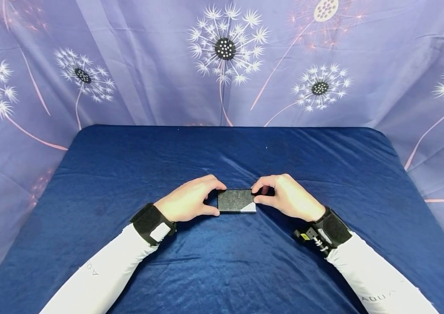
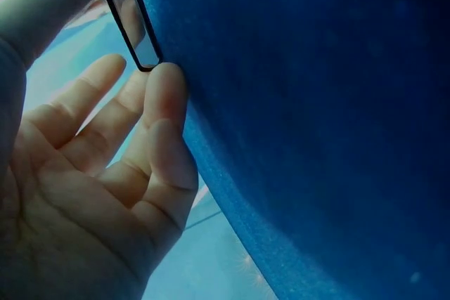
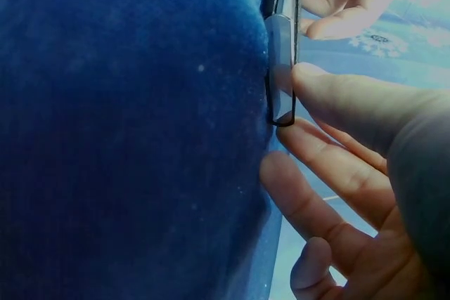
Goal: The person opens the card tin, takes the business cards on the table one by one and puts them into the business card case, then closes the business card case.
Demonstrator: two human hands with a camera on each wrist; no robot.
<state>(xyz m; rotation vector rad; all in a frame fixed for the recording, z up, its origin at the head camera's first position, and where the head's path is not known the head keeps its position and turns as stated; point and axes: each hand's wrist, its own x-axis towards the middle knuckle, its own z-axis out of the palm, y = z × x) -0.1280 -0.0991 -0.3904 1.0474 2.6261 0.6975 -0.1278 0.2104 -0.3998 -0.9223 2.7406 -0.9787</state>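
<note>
A flat black textured card case (image 1: 234, 200) with a silvery lower right corner lies level over the blue cloth in the head view. My left hand (image 1: 190, 199) holds its left end, thumb at the near corner and forefinger at the far one. At the right end, my right hand (image 1: 292, 199) grips the far corner and side between forefinger and thumb. The left wrist view shows the case's shiny, dark-rimmed edge (image 2: 138, 29) between the fingers. In the right wrist view the same kind of bright metal side (image 3: 283, 68) meets the thumb.
Dark blue velvety cloth (image 1: 214, 266) covers the table, with soft wrinkles around the hands. Behind and beside it hangs a lilac curtain (image 1: 155, 65) printed with dandelions. Black bands with small devices (image 1: 310, 235) sit on both wrists.
</note>
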